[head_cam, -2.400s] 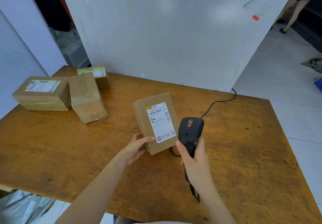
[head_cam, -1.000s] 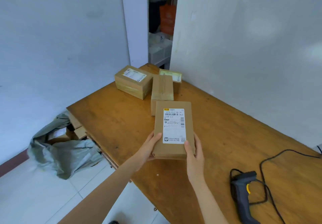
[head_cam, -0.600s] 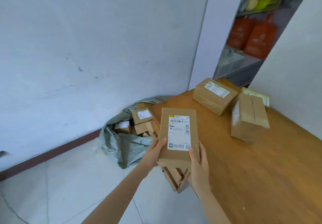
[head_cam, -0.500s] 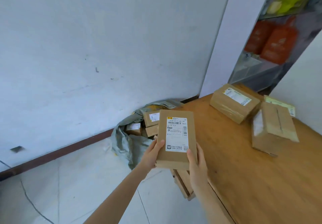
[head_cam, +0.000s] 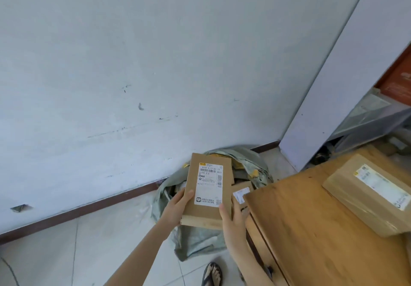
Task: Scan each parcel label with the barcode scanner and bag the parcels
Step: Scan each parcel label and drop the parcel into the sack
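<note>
- Parcel: flat brown carton, white label face up, held in the air above the bag.
- My left hand: grip pinched the parcel's near corner at 8 o'clock, thumb on top.
- My right hand: grip clamped the near corner at 4 o'clock, thumb by the label.
- Bag: grey, open on the floor, cartons inside.
- Counter: wooden, at 3 o'clock, carrying another labelled parcel.

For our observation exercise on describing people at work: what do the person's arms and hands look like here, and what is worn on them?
Both forearms are bare, with no sleeve in view. The left hand and right hand wear no gloves, and no ring, watch or bracelet shows. The fingers are slim, with short, unpainted nails.
</note>
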`<state>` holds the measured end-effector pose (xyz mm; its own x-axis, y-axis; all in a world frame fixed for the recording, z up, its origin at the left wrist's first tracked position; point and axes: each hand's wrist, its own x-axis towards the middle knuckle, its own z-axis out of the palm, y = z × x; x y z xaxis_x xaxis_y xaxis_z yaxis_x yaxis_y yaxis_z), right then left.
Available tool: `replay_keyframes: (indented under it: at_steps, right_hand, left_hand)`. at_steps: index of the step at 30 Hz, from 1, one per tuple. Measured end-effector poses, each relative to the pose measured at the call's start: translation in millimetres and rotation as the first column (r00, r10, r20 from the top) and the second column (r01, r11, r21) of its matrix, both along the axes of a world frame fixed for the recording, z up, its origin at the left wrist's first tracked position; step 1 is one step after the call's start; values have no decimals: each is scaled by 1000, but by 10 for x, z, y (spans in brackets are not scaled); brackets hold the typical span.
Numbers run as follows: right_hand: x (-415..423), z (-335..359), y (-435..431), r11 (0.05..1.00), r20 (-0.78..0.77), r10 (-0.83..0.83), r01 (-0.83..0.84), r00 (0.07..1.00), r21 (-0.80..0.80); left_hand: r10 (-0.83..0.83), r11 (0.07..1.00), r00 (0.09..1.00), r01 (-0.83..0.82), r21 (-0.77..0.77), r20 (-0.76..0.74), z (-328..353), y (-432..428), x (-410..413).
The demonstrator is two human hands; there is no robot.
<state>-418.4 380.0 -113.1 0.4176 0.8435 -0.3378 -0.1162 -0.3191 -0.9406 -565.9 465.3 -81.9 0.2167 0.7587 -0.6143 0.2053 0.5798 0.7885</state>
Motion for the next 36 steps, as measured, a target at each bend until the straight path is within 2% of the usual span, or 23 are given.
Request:
replay_keyframes:
  at_steps: [4, 7, 16, 19, 21, 25, 31, 33, 36]
  right_hand:
    - [228, -3, 583, 999, 43, -33, 34, 999, -40]
    - [327, -2, 923, 993, 14, -105, 105, 994, -61]
    - [430, -76, 1960, 954, 16, -266, 265, 964, -141]
    - [484, -16, 2301, 948, 81, -269, 279, 960, -153]
    - [497, -21, 2485, 936, 126, -279, 299, 952, -183]
    - [383, -144, 2511, 882, 185, -360, 398, 914, -252]
    - [108, -327, 2204, 813, 215, -385, 440, 898, -381]
    - [70, -291, 2114, 809, 213, -377, 432, 901, -398]
    - [75, -179, 1971, 812, 209, -401, 451, 892, -370]
  left_hand:
    - [-40, 999, 999, 40, -3, -7, 2, 656, 268]
    - [-83, 996, 996, 83, -46, -9, 10, 1058, 443]
    - [-309, 943, 950, 311, -119, 36, -98, 2342, 641]
    - [-367, 918, 926, 376, -129, 88, -31, 2761, 700]
    - [-423, 896, 904, 428, -117, 68, 30, 3001, 672]
    - [-409, 908, 912, 409, -93, 27, 43, 3226, 499]
    - [-415, 909, 904, 416, -15, -98, -182, 3413, 437]
    - [-459, 888, 882, 460, -14, -106, -288, 3448, 538]
    - [-581, 805, 798, 592, 31, -162, -391, 3404, 828]
